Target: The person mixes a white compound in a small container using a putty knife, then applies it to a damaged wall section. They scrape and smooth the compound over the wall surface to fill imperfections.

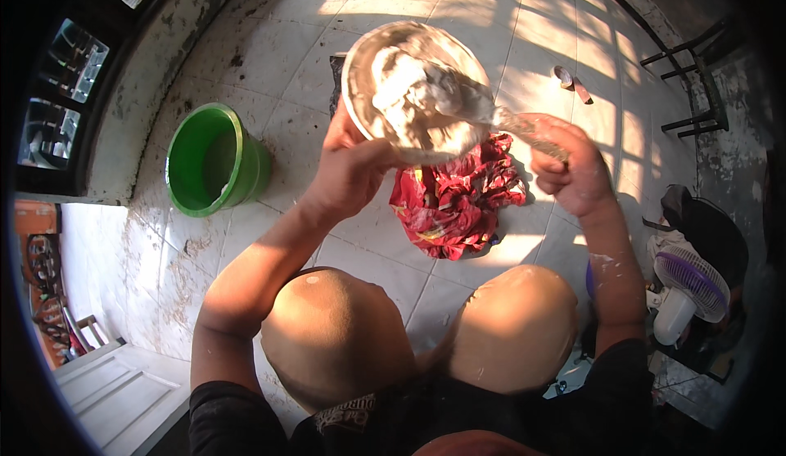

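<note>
Two knees (426, 333) below bowl (360, 71), red cloth (458, 202) (crumpled), green bucket (214, 161)

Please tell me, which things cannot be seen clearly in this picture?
- Tool, head view: its blade is buried in the white paste, its handle inside the right hand.
- Bowl: its underside is hidden by the left hand.
- Bucket: its contents are in shadow.
- Fan: blurred at the rim.
</note>
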`<action>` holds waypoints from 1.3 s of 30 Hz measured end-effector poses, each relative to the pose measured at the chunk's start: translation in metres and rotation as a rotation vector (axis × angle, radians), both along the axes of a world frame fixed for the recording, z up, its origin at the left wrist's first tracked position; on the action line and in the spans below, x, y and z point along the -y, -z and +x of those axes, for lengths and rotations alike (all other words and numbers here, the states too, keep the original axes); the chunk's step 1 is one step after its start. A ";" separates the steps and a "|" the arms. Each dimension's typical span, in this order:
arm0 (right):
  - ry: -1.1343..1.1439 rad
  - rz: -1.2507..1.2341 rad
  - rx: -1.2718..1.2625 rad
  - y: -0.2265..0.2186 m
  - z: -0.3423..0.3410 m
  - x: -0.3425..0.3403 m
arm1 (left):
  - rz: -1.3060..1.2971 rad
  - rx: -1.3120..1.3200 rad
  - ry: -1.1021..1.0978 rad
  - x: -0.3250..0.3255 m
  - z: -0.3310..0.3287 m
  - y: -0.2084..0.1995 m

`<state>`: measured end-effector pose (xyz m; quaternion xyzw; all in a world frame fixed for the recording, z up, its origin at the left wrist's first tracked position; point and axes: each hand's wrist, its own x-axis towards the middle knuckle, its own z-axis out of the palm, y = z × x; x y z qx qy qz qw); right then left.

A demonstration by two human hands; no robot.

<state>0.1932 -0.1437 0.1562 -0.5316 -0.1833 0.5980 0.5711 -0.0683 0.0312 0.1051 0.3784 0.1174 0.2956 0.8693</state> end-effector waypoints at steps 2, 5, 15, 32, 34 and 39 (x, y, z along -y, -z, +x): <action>-0.003 0.050 -0.093 0.014 -0.008 -0.004 | 0.028 -0.010 0.039 0.006 0.004 0.002; 0.047 0.148 -0.108 0.026 -0.014 -0.009 | 0.041 -0.058 0.091 0.006 0.006 0.001; -0.170 0.648 2.062 0.006 -0.049 -0.002 | -0.024 0.012 -0.007 -0.004 0.002 0.012; 0.131 0.182 0.848 -0.043 -0.032 0.017 | -0.022 0.004 -0.137 -0.017 -0.009 0.020; 0.127 0.100 0.577 -0.038 -0.014 0.014 | -0.004 0.012 -0.151 -0.016 -0.010 0.024; 0.020 -0.037 0.018 -0.004 -0.006 0.001 | 0.006 -0.035 -0.071 -0.008 -0.007 0.007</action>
